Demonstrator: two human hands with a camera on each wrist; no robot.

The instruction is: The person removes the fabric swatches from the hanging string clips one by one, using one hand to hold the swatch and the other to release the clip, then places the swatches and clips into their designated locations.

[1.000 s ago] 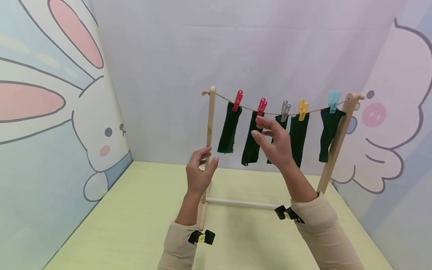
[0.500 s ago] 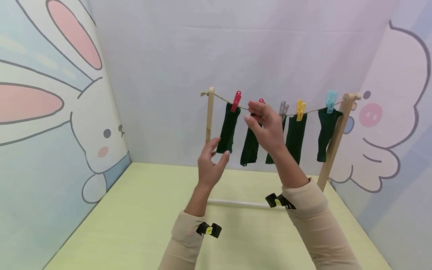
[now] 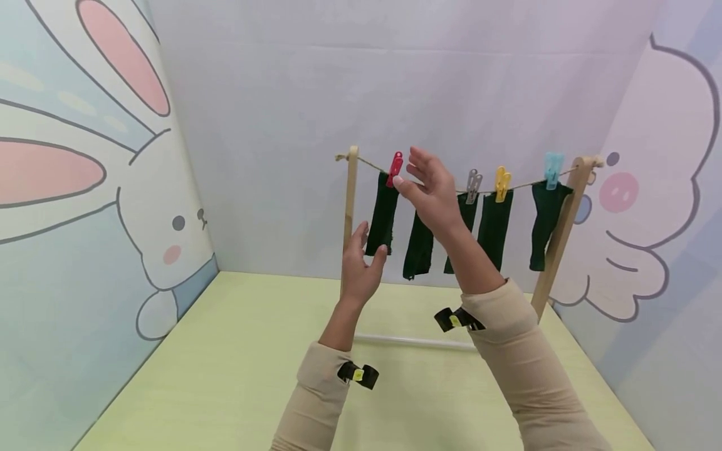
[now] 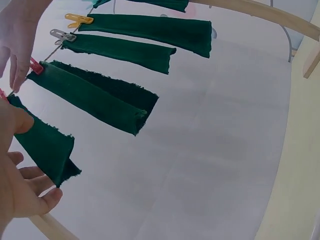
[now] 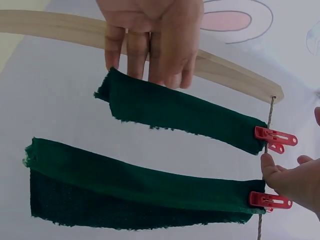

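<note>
Green strips of cloth hang from a string [image 3: 369, 164], each under a plastic clothespin. My left hand [image 3: 361, 272] is at the lower end of the leftmost green cloth [image 3: 381, 216], fingers extended behind its edge in the right wrist view and thumb in front. My right hand [image 3: 437, 197] is beside the leftmost red clothespin [image 3: 395, 168], its fingers spread and its thumb tip near the clip's lower end. Nothing is gripped in it. The second red clothespin [image 5: 270, 200] is hidden behind the right hand in the head view; its green cloth [image 3: 418, 250] hangs below.
A grey clothespin [image 3: 472, 186], a yellow clothespin [image 3: 502, 183] and a light blue clothespin [image 3: 553, 170] hold more strips rightward. Wooden posts [image 3: 351, 200] carry the string, and a white rod [image 3: 412, 341] joins them low above the pale yellow table [image 3: 254, 351]. Walls with cartoon animals surround it.
My right hand has moved left and up from the second red clothespin to the leftmost one. My left hand has moved right and up, from the left post to the leftmost cloth.
</note>
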